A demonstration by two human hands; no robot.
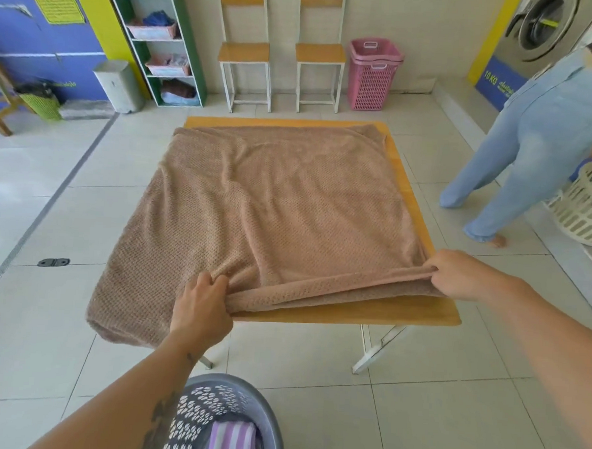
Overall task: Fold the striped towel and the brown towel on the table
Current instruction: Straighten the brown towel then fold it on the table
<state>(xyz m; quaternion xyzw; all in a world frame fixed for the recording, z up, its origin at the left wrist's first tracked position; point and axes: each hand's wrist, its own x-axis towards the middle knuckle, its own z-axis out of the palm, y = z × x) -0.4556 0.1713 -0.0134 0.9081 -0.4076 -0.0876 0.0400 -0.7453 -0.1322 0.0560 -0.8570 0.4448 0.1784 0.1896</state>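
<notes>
Brown towel [271,202] near edge pinched, both hands, L [203,305] & R [456,277].

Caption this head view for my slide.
Left hand and right hand grip the near edge of the brown towel on the table; striped towel sits in the basket.

one wide-angle view, worn on the person's head, faces forward and steeply down across the counter [369,312] from its near edge. it sits close: both forearms enter from the bottom of the frame, the left hand [202,308] at the near edge and the right hand [456,275] by the near right corner. the brown towel [271,206] fills the centre. the lens takes in the whole counter to its far edge, the tiled floor [449,421] around it, and the far wall with two stools [245,55] beyond.
</notes>
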